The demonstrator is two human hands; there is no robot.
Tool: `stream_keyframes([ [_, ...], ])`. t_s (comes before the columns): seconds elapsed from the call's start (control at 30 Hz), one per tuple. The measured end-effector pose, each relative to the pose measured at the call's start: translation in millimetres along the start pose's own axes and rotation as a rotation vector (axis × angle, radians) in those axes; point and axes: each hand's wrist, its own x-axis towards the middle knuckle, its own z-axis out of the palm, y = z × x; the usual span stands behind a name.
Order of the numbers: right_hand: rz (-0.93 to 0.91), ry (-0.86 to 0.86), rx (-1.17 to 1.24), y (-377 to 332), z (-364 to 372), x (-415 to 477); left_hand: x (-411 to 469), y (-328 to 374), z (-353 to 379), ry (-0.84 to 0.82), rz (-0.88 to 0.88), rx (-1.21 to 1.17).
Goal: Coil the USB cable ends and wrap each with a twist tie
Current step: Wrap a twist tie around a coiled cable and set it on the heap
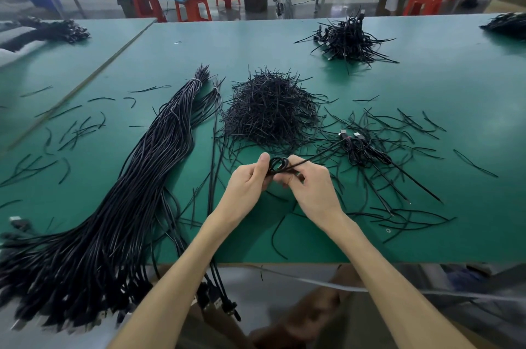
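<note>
Black cable coil point(277, 165) in both hands' grip, twist-tie heap point(270, 112) just beyond.

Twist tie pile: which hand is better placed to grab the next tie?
Right, probably. The left hand pinches the coiled cable and must keep it; the right hand only steadies the tail. The twist tie pile lies just beyond both hands.

You're working on a plain green table point(370, 234); the cable bundle point(119, 206), twist tie heap point(270, 115) and your small coil point(277, 165) look black, perhaps faintly purple.
</note>
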Motion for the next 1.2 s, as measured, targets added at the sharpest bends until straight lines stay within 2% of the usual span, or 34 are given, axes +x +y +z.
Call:
stream_keyframes([
  [0.23, -0.011, -0.03, -0.019, -5, 0, -1, 1, 0, -4, -0.008, -0.058, -0.052],
  [0.43, 0.002, -0.098, -0.067, -7, -1, -2, 1, -3, -1, 0.024, -0.021, -0.037],
  [0.83, -0.14, -0.119, -0.246, -8, -2, -4, 0, 1, 0, 0.038, -0.052, -0.039],
  [1.1, -0.111, -0.008, -0.193, -11, -1, -4, 0, 3, 2, 0.038, -0.043, -0.113],
  [1.2, -0.126, 0.029, -0.283, -12, 0, -5, -2, 0, 5, 0.051, 0.042, 0.027],
])
